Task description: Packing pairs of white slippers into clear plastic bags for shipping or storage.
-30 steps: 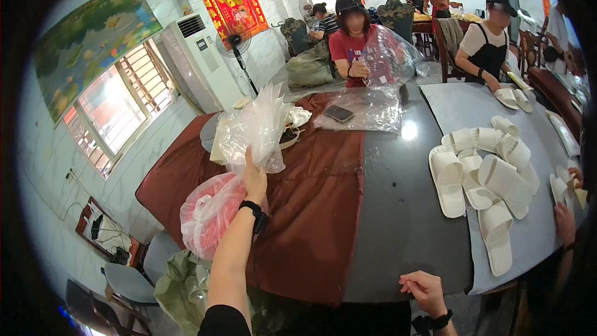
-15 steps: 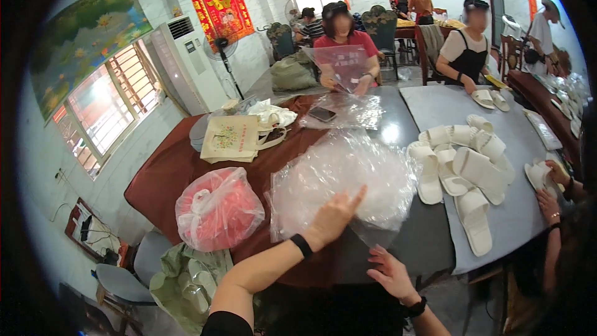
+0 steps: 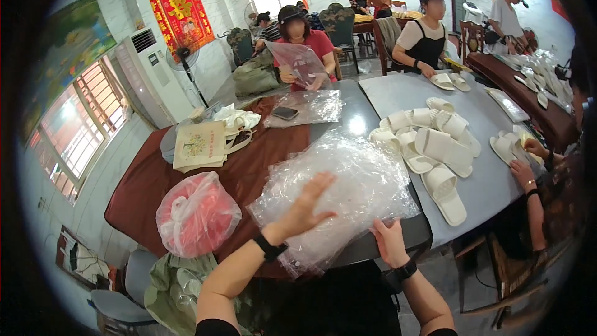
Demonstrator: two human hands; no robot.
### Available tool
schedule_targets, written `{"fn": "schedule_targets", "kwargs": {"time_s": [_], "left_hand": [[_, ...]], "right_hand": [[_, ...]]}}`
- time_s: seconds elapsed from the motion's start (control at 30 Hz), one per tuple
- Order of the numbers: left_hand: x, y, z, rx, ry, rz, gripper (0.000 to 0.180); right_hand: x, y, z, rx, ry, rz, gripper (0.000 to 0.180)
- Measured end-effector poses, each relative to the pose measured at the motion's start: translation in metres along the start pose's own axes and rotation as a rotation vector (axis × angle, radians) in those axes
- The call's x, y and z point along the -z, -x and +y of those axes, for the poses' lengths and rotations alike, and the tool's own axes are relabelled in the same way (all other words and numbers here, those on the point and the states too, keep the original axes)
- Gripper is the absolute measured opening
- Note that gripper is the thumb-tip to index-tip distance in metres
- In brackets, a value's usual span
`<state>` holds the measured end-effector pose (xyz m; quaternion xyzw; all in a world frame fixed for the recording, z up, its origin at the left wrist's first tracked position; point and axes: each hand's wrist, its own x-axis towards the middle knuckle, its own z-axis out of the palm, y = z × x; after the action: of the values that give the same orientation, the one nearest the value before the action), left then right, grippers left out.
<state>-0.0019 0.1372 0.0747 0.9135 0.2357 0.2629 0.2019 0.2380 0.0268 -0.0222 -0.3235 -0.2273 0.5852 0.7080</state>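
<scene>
One bare left hand (image 3: 308,202), fingers spread, hangs over a loose, shiny pile of clear plastic bags (image 3: 360,180) lying across brown cloth (image 3: 258,171) and dark, glossy worktop (image 3: 353,101), contact uncertain; apart from it, the bare right hand (image 3: 390,242) curls at the pile's near right edge, its grip impossible to tell. Light, flat palm pressure with one corner anchored would likely keep the slippery film from sliding.

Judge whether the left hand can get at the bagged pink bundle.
Probably yes: the left hand is open over the clear plastic pile, and the pink bundle sits leftward on brown cloth with nothing tall between.
</scene>
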Motion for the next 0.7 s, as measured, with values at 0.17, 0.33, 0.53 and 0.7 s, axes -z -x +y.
{"fn": "schedule_targets", "kwargs": {"time_s": [0.17, 0.33, 0.53, 0.7], "left_hand": [[0.045, 0.022, -0.084, 0.339, -0.42, 0.163, 0.105], [0.051, 0.053, -0.161, 0.645, -0.111, 0.093, 0.117], [0.057, 0.057, -0.156, 0.723, -0.211, -0.188, 0.126], [0.07, 0.075, -0.147, 0.652, -0.197, -0.106, 0.133]], "right_hand": [[-0.003, -0.013, 0.006, -0.045, 0.085, 0.071, 0.056], [0.006, -0.029, 0.024, -0.106, 0.121, 0.073, 0.046], [0.023, -0.055, 0.026, -0.251, 0.324, -0.005, 0.038], [0.023, -0.085, -0.003, -0.371, 0.501, -0.143, 0.028]]}}
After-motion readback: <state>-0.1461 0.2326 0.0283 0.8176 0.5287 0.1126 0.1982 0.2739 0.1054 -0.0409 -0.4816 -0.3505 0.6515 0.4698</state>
